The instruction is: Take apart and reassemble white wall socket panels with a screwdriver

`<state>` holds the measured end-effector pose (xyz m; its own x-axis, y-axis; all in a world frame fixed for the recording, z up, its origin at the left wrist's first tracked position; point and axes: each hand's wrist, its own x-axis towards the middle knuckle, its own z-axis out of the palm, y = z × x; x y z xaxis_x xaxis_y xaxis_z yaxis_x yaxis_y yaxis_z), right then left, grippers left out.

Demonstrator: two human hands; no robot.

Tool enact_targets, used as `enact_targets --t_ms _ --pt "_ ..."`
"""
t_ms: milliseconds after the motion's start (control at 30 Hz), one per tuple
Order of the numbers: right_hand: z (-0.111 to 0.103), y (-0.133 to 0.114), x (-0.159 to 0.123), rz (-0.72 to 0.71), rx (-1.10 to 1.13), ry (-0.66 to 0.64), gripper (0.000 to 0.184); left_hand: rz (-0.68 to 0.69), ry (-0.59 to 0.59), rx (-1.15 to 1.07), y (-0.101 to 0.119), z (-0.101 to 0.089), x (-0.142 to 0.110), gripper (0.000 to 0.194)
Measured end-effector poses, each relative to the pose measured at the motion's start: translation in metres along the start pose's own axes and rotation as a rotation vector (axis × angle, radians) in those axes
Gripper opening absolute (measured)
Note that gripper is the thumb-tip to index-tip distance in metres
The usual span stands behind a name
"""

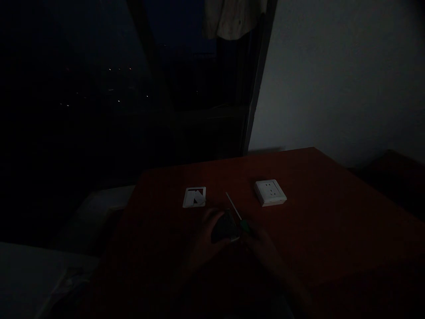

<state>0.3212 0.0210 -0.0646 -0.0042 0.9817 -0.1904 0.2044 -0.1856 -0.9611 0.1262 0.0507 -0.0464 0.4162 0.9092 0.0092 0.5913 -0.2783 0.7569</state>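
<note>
My left hand (207, 237) is closed around a dark blocky piece (224, 228) with a pale lower edge, which looks like the back of a wall switch or socket. A screwdriver (235, 208) with a green handle and a thin metal shaft is in my right hand (260, 248). Its shaft points up and to the left, its tip apart from the dark piece. Beyond my left hand lies a white square frame (184, 198) with white flat pieces (195, 197) in it. On the far right side sits a white wall socket (270, 192). Dim light hides finger detail.
Everything rests on a reddish-brown table (318, 212), with its far edge near a dark window (186, 88). A pale wall (338, 79) rises at the right. Cloth (234, 20) hangs above the window. Unclear pale objects (71, 281) are at the lower left.
</note>
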Motion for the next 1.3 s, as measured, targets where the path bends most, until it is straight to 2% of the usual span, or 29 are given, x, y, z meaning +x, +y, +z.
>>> enact_targets --t_ms 333,500,767,867,1000,1067,1133,1200,1300 --pt "-0.001 -0.003 -0.001 -0.008 -0.028 -0.013 0.020 0.017 0.019 0.015 -0.001 0.002 -0.002 0.064" --pt "-0.001 -0.004 -0.002 0.003 -0.030 -0.018 0.021 -0.009 0.041 0.033 0.001 0.002 -0.004 0.062" --pt "-0.002 -0.006 -0.002 0.009 -0.012 -0.024 0.027 0.009 -0.009 0.014 -0.003 0.002 -0.002 0.062" --pt "-0.003 -0.007 -0.002 0.022 -0.003 -0.034 0.028 0.031 0.033 0.047 -0.001 0.000 -0.005 0.064" --pt "-0.004 -0.004 -0.003 0.049 0.015 -0.049 0.029 0.048 0.150 0.154 -0.003 -0.018 -0.012 0.050" --pt "-0.003 -0.002 -0.003 0.059 0.025 -0.049 0.030 -0.028 0.223 0.260 -0.014 -0.033 -0.017 0.041" --pt "-0.003 -0.001 -0.004 0.054 0.032 -0.048 0.031 -0.174 0.292 0.409 -0.031 -0.050 -0.024 0.040" --pt "-0.003 -0.002 -0.005 0.045 0.035 -0.048 0.032 -0.284 0.267 0.525 -0.052 -0.066 -0.033 0.042" --pt "-0.004 -0.003 -0.005 0.066 0.031 -0.046 0.032 -0.344 0.224 0.656 -0.076 -0.081 -0.046 0.041"
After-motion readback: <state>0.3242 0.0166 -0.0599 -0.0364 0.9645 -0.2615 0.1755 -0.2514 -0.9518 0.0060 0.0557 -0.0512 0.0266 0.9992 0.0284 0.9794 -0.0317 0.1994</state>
